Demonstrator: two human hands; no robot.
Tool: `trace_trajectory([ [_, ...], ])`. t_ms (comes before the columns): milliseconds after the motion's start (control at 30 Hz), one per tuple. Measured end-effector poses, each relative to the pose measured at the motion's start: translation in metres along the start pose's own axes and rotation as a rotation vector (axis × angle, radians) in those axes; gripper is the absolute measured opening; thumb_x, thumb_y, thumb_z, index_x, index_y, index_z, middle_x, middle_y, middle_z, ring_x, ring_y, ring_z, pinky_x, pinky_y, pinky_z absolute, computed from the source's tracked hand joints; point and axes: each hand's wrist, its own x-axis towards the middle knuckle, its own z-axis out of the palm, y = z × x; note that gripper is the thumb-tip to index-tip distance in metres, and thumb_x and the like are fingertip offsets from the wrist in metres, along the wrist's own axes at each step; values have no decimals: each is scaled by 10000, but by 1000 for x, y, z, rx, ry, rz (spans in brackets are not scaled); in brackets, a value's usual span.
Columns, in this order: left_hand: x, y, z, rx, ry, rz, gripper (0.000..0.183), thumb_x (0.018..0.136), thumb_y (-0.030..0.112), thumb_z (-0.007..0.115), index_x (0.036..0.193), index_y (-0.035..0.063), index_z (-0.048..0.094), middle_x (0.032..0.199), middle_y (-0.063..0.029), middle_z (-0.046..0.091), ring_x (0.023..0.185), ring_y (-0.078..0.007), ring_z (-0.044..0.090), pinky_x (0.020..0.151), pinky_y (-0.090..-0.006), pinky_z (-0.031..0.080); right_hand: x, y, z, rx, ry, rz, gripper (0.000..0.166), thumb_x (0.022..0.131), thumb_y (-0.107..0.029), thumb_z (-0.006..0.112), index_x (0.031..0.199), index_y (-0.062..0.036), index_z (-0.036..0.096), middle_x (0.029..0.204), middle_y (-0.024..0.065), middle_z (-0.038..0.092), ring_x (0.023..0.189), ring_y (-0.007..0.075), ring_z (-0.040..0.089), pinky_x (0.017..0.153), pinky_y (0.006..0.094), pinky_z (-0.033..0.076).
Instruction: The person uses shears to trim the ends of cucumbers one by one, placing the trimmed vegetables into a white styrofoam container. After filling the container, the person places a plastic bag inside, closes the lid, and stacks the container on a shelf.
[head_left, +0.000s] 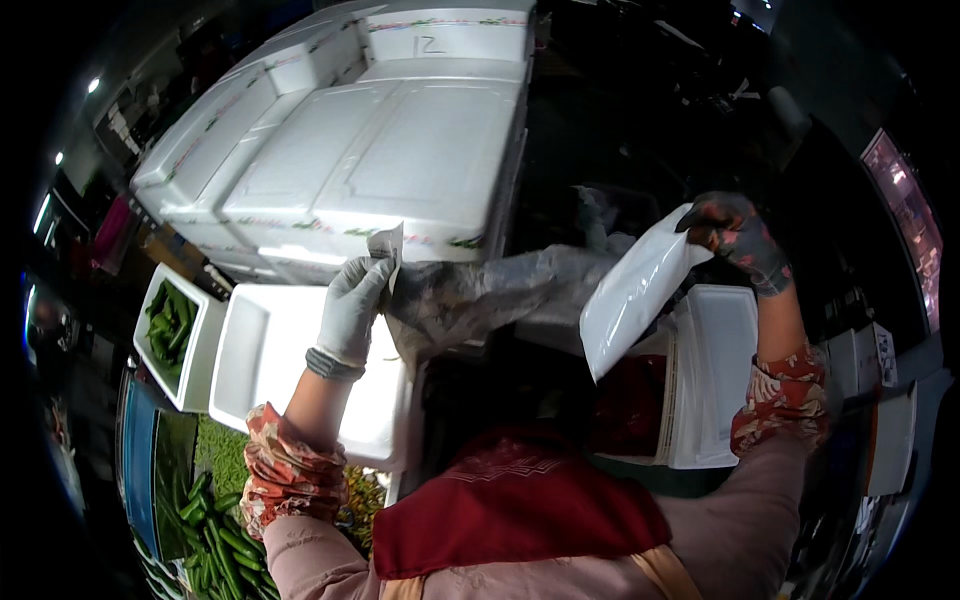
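Observation:
My left hand (349, 311), in a white glove, pinches the upper corner of a crumpled grey sheet (517, 289). The sheet stretches sideways, blurred, towards my right hand; whether it is paper or plastic film I cannot tell. My right hand (739, 236) wears a dark glove with reddish patches and grips the top of a glossy white plastic piece (634, 292), which hangs down at a slant. Whether that piece joins the grey sheet is unclear. Behind and below my left hand stands an open white foam box (255, 360), its inside brightly lit.
Closed white foam boxes (420, 157) are stacked ahead. A smaller foam box holds green peppers (169, 326). More long green peppers (225, 547) lie at lower left, beside small green produce (221, 450). White foam lids or boxes (720, 375) stand at right, near a dark red bag (630, 405).

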Motion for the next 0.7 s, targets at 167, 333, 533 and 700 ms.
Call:
trace_trajectory([
  [167,10,-25,85,72,-38,-81,67,831,99,527,815,49,568,673,46,521,600,-34,446,555,-174,365,10,104,-15,-335,-287,190,279,705,-184,629,936,-29,602,971,97,577,899,225,569,788,315,467],
  [333,30,-95,135,136,-119,-308,67,827,89,534,795,40,568,684,27,537,594,-39,463,544,-175,392,20,247,4,355,-194,344,275,726,-184,586,968,-55,600,919,97,594,874,215,566,767,299,455],
  [533,53,-184,190,115,-13,-424,62,824,87,544,791,46,577,678,28,540,593,-38,467,546,-177,393,75,399,14,-349,14,459,284,740,-175,555,1004,-75,588,885,94,600,836,201,569,728,291,458],
  [700,78,-214,217,243,-88,-388,117,828,97,542,902,10,566,797,0,576,716,-56,514,655,-190,428,70,419,48,-402,-55,322,297,751,-167,530,1034,-92,577,857,91,605,803,190,571,695,285,460],
])
